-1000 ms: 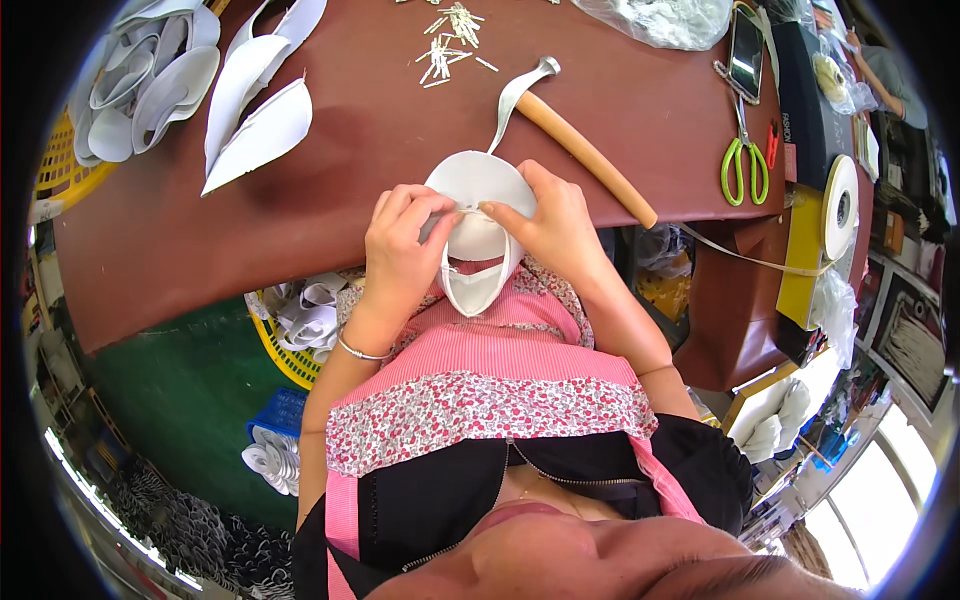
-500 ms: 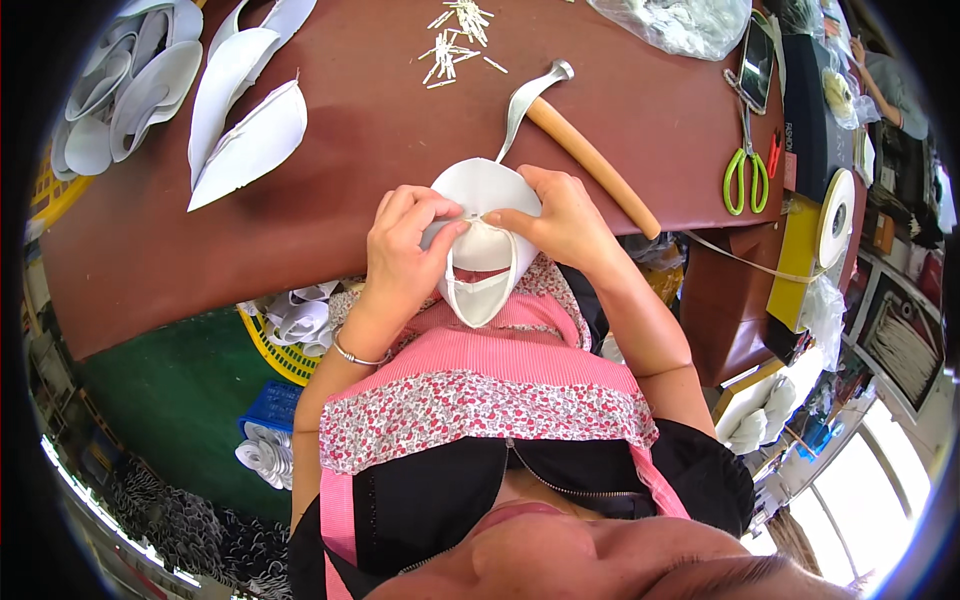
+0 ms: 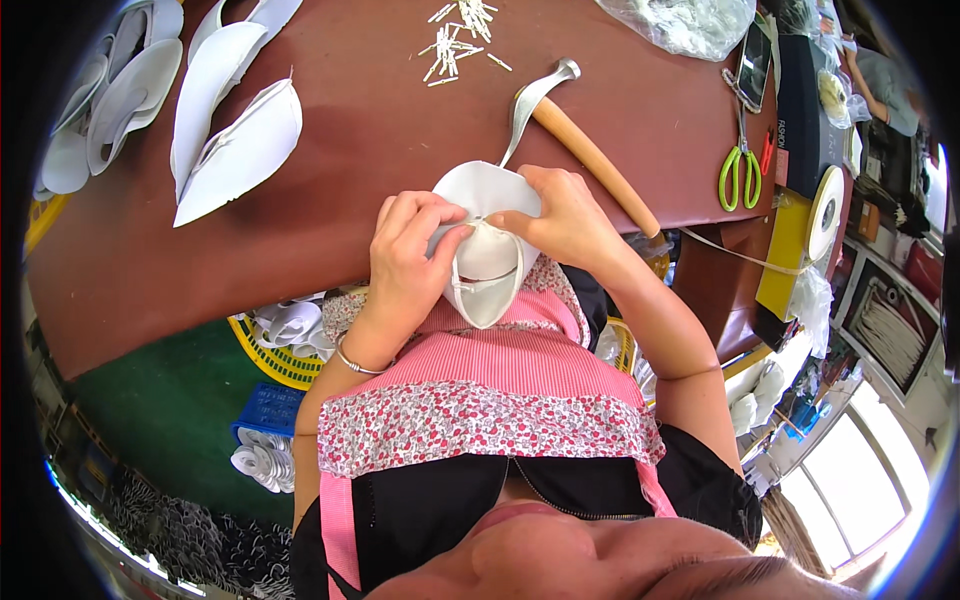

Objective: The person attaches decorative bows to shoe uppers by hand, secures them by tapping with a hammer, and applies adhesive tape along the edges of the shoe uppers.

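Observation:
A white shoe upper (image 3: pixel 482 303) is held between my hands at the table's near edge, its open throat and pointed end toward me. My left hand (image 3: pixel 412 235) pinches its edge at the middle with thumb and forefinger. From the other side my right hand (image 3: pixel 566 222) grips the white piece, its thumb pressed on the same spot. Something small there, between the fingertips, is too small to make out. Just beyond my right hand lies a cobbler's hammer (image 3: pixel 595 168) with a wooden handle and a curved metal head.
Small white sticks (image 3: pixel 447 55) lie scattered at the far side of the brown table (image 3: pixel 330 190). White uppers (image 3: pixel 245 150) rest at left. Green-handled scissors (image 3: pixel 740 178), a phone (image 3: pixel 755 70) and a tape roll (image 3: pixel 826 214) are at right. A yellow basket (image 3: pixel 268 366) stands below left.
My hands stay pinched on the shoe upper at nearly the same spot. The view has shifted slightly, and the upper's throat looks a little narrower.

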`<move>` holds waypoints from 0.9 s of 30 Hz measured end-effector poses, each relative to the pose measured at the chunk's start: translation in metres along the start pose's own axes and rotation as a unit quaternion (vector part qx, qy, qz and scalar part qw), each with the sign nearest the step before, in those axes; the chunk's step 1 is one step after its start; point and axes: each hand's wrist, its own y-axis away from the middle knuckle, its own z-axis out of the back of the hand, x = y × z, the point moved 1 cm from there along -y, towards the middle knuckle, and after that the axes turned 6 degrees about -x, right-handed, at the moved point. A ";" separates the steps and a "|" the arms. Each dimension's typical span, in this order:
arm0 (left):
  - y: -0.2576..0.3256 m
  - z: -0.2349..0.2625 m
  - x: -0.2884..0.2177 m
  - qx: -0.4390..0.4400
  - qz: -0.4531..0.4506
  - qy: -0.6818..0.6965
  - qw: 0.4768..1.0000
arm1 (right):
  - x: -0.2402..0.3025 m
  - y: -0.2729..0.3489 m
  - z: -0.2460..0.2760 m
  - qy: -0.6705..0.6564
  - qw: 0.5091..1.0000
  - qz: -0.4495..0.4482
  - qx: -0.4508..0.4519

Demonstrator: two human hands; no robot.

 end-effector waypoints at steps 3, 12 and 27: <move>0.000 0.000 0.001 -0.001 -0.002 0.005 1.000 | 0.002 0.001 0.000 0.031 1.000 0.000 0.000; 0.001 -0.001 -0.004 -0.006 -0.002 0.007 1.000 | 0.004 0.013 0.008 0.033 0.998 0.052 -0.013; 0.001 -0.003 -0.002 0.003 -0.008 0.025 1.000 | 0.010 0.004 0.007 0.021 1.000 -0.009 -0.016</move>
